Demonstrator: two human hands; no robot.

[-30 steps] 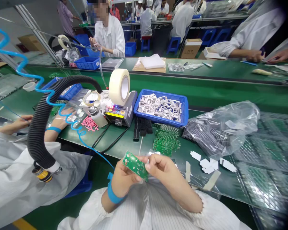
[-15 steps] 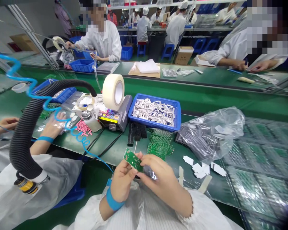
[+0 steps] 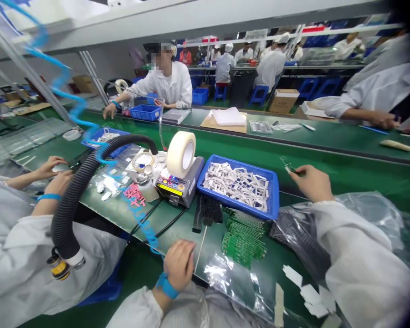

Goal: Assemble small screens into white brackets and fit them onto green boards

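The right hand (image 3: 310, 184) is out beyond the blue tray (image 3: 271, 200) of white pieces (image 3: 237, 187), its grip together on a tiny glinting piece (image 3: 287, 165) — too small to identify. The left hand (image 3: 179, 264) sits curled by the green table's (image 3: 341, 175) edge, its grip unclear — a thin white stick (image 3: 200, 250) just beside it, stacked green circuit boards (image 3: 242, 241) between the hands.

Green workbench (image 3: 369, 182) — stacked circuit boards (image 3: 242, 239), probably

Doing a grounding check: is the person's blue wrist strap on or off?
On: the blue wrist strap wraps the wrist of the left hand, just above the white sleeve.

Electronics factory: assembly-line bench (image 3: 362, 177), circuit boards (image 3: 243, 239)
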